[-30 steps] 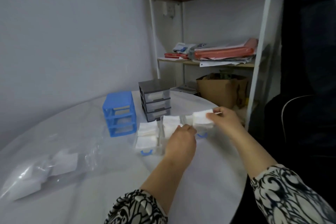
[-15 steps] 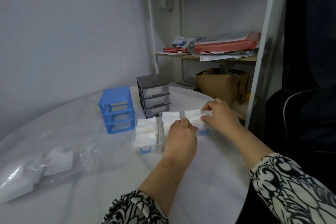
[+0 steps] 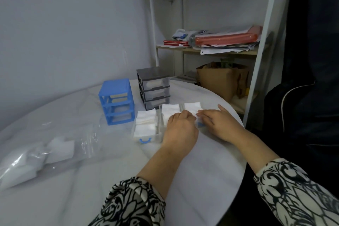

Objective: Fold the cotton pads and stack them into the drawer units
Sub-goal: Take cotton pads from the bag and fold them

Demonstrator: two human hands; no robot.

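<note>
Left hand [image 3: 180, 128], frame centre: knuckles up, fingers curled down onto the middle clear drawer [image 3: 169, 113]; fingertips hidden behind the hand, so can't tell whether it pinches a pad or just rests there. Right hand [image 3: 217, 122], just right of the left one: fingers stretched flat, pressing down on the white pads in the right clear drawer [image 3: 191, 107], thumb sticking up; grasp released, nothing gripped. The two hands nearly touch at the fingertips.

Cotton pads: white folded stacks fill three clear drawers lying side by side on the table, centre of frame. The left clear drawer [image 3: 145, 128] is fully visible, with a blue handle [image 3: 145, 140] facing the camera; the middle and right ones are partly covered by the hands. A bit of blue handle shows between the hands.

Just behind the drawers: blue drawer frame [image 3: 116, 102], its three slots open, centre-left. Beside it to the right, grey drawer unit [image 3: 154, 88] with three translucent drawers in place, white showing inside them.

Lower left of frame: clear plastic bag [image 3: 45, 154] with loose white pads inside, lying on the white round table [image 3: 201, 170].

Patterned black-and-white sleeves [image 3: 132, 205] at the bottom edge.

Upper right: metal shelf rack [image 3: 264, 42] with red folders and papers [image 3: 225, 39], a brown cardboard box [image 3: 218, 80] below. Dark chair [image 3: 302, 108] at far right.
</note>
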